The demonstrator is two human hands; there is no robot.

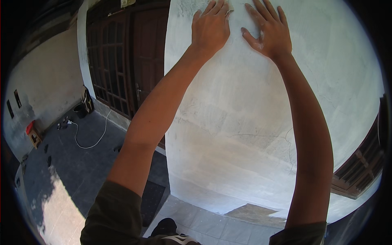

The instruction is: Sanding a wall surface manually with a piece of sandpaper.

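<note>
A white painted wall (232,101) with thin cracks and faint grey smudges fills the middle and right. High on it, near the top edge of the picture, my left hand (211,27) lies against the surface, its fingers over a small piece of thin tan material (231,7) that looks like sandpaper; only its edge shows. To the right of it, my right hand (269,30) rests on the wall with its fingers and thumb spread, holding nothing. White dust marks its thumb and fingers. Both arms are raised and stretched out.
Dark wooden doors (150,55) with a barred glass panel stand at left. On the dark floor lie a white cable (92,146), a black bucket (80,111) and a wooden stool (34,138) with a red item. Grey tiles (208,219) run below the wall; a shuttered window (358,165) is at right.
</note>
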